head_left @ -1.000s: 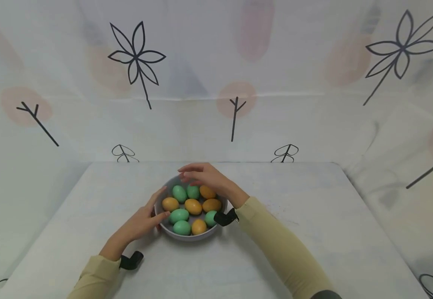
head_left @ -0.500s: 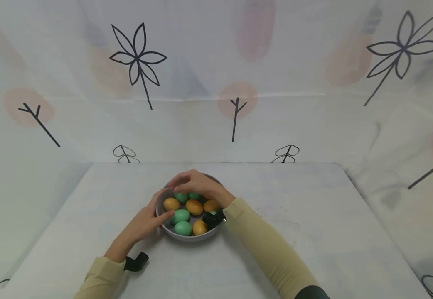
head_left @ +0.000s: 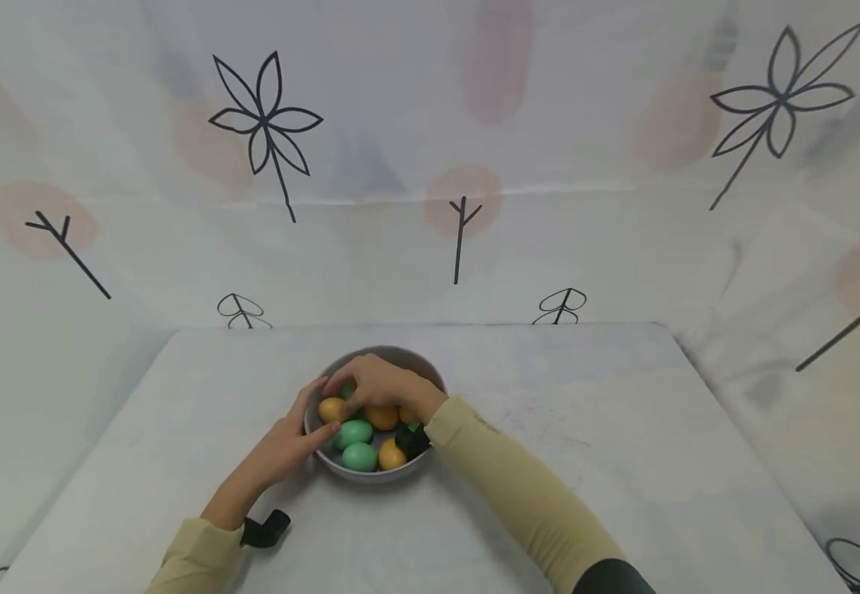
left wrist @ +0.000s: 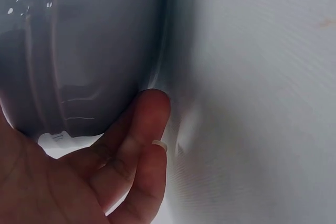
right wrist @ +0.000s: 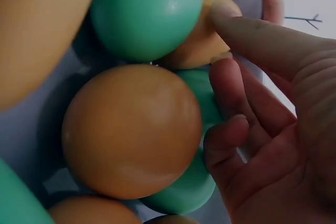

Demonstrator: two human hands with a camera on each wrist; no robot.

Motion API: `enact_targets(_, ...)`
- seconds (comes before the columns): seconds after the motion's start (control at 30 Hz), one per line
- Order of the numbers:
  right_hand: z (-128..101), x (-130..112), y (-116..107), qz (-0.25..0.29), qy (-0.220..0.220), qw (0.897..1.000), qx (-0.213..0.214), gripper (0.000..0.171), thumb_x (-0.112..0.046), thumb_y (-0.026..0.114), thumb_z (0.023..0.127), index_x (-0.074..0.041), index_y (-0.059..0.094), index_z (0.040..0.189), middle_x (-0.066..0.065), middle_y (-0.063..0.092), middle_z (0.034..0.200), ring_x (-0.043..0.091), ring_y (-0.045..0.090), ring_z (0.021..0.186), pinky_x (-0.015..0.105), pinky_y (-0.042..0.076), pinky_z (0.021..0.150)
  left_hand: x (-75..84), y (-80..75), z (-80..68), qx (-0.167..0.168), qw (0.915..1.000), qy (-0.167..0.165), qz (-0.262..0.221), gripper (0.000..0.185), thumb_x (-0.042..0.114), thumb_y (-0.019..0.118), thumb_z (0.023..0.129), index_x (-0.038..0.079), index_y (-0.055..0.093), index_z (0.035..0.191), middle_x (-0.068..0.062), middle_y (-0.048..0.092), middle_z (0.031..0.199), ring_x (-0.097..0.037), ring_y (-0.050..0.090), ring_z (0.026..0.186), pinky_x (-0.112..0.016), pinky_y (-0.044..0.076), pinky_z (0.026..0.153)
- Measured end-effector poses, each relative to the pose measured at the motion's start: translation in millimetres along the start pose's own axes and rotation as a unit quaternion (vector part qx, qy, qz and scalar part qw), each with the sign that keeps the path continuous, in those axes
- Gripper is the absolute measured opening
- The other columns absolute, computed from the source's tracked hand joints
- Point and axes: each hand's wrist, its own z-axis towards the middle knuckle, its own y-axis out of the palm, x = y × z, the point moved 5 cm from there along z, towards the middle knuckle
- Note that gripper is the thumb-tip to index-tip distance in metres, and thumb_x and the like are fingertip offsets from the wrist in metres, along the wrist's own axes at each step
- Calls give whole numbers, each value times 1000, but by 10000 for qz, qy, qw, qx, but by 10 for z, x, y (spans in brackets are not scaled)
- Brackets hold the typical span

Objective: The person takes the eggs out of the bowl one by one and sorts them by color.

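A grey bowl [head_left: 394,357] stands mid-table with several green and orange eggs in it. My left hand [head_left: 286,444] grips the bowl's left side: the thumb lies by the rim, and the fingers [left wrist: 143,142] press the outer wall [left wrist: 94,51]. Over the bowl's far-left part, my right hand [head_left: 378,384] is down among the eggs. Its fingers [right wrist: 227,95] curl against a green egg [right wrist: 203,106], and the index tip touches an orange egg [right wrist: 197,45]. A large orange egg [right wrist: 131,129] lies beside them. An orange egg [head_left: 332,409] and a green one [head_left: 354,432] show near my left hand.
The white cloth-covered table [head_left: 586,462] stretches wide on both sides of the bowl. A white curtain [head_left: 430,165] with drawn flowers hangs behind and at the sides. Black wrist straps [head_left: 265,528] sit on both forearms.
My right hand has come down from above the bowl's far rim into the eggs, and its fingers have curled. The left hand has stayed on the bowl's side.
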Motion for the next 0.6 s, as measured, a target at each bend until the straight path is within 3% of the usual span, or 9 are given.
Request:
enact_targets(0.1,26,-7,45,-226,170,9996,-44,38,-25,82,85,-21,71,121,-7,63,121,7,58,96,23,45,87,-18,1,-16,-12,10000,25,-33,79,57,55,97,30,12,158,-23,21,160,-49,26,141,-66,27,105)
enact_targets(0.23,62,-5,85,-540,207,9983,-39,40,-33,83,83,-24,71,120,-7,63,126,6,53,110,26,40,98,-27,-8,-37,3,10000,45,-74,78,56,54,97,30,11,157,-25,20,160,-50,26,141,-66,27,105)
enact_targets(0.37,72,20,101,-632,246,9977,-2,39,-34,83,83,-25,72,120,-7,63,126,6,53,110,26,40,99,-8,-7,-43,-29,9999,62,-108,79,55,54,98,28,10,158,-27,18,159,-52,26,141,-66,28,105)
enact_targets(0.6,34,82,71,100,152,9998,111,37,-26,83,83,-26,72,118,-11,63,121,7,53,103,25,42,92,0,14,-9,-89,9998,45,-144,84,54,57,97,28,7,159,-23,17,161,-49,23,142,-67,25,106)
